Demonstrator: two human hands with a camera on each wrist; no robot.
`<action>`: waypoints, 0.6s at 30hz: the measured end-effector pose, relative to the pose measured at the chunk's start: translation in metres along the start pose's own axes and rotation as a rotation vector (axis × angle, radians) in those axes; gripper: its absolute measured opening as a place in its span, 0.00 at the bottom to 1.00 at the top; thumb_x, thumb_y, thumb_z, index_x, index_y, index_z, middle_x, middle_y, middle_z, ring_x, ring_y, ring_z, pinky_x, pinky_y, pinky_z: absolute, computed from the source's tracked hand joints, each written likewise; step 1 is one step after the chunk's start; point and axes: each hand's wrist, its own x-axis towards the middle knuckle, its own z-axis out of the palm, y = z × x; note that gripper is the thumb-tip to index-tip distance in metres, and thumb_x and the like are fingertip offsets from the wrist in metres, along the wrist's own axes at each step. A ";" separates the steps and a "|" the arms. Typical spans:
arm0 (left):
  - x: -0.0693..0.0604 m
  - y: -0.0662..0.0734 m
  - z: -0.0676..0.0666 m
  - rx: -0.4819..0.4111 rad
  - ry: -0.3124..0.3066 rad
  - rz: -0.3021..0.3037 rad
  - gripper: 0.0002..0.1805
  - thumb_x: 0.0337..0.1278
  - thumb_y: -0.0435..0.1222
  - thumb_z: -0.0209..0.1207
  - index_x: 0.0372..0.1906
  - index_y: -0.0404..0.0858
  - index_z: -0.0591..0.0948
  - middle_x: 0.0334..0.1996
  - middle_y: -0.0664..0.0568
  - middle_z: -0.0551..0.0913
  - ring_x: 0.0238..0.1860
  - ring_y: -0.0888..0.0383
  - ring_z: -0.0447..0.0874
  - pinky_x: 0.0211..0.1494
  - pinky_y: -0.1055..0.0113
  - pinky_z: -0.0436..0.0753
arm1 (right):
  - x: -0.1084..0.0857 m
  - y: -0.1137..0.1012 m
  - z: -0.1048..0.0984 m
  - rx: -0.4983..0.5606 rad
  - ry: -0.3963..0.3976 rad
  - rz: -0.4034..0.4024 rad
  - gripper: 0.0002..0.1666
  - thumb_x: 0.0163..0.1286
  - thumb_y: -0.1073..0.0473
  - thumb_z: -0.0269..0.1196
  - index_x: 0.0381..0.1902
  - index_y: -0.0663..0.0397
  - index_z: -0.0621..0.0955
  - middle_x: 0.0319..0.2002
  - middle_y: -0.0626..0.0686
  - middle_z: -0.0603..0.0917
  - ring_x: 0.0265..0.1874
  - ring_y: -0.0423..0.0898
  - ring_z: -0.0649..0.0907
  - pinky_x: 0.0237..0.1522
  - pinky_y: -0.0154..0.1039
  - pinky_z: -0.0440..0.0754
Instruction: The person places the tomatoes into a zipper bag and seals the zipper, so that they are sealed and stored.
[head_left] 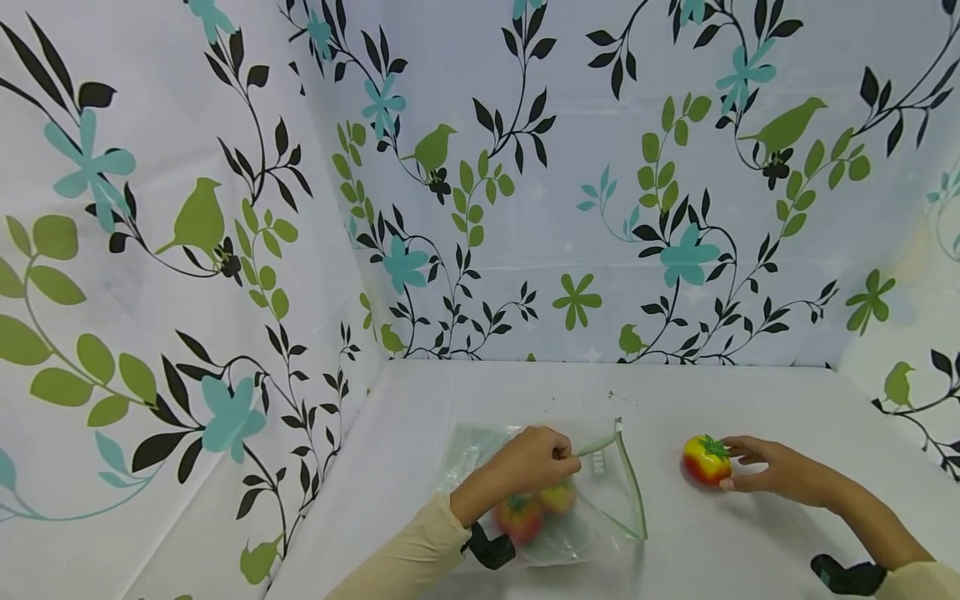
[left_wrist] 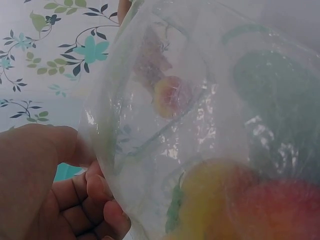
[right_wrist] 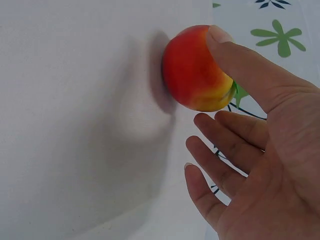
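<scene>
My left hand [head_left: 531, 461] pinches the mouth of a clear zip bag [head_left: 596, 500] with a pale green zip edge, which gapes toward the right. Inside the bag lie a red toy tomato [head_left: 519, 518] and a yellowish one [head_left: 557, 498], blurred by the plastic. A large dark green shape [left_wrist: 280, 110] also shows through it in the left wrist view. Farther right, a red and yellow toy tomato [head_left: 705, 461] with a green leafy top rests on the table. My right hand [head_left: 783, 475] is at its right side, thumb against it and fingers loosely spread; firm contact cannot be told.
The white table [head_left: 420, 400] runs back to a cloth wall [head_left: 525, 208] patterned with leaves, birds and flowers. A similar cloth [head_left: 172, 317] hangs along the left. Black straps with cameras sit on both wrists.
</scene>
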 end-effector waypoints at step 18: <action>0.001 -0.002 0.001 0.017 -0.002 -0.009 0.22 0.64 0.39 0.60 0.14 0.48 0.67 0.12 0.66 0.60 0.17 0.69 0.58 0.25 0.73 0.60 | 0.006 0.005 0.008 0.010 0.048 -0.008 0.44 0.73 0.48 0.68 0.72 0.77 0.68 0.65 0.74 0.77 0.59 0.66 0.80 0.54 0.62 0.85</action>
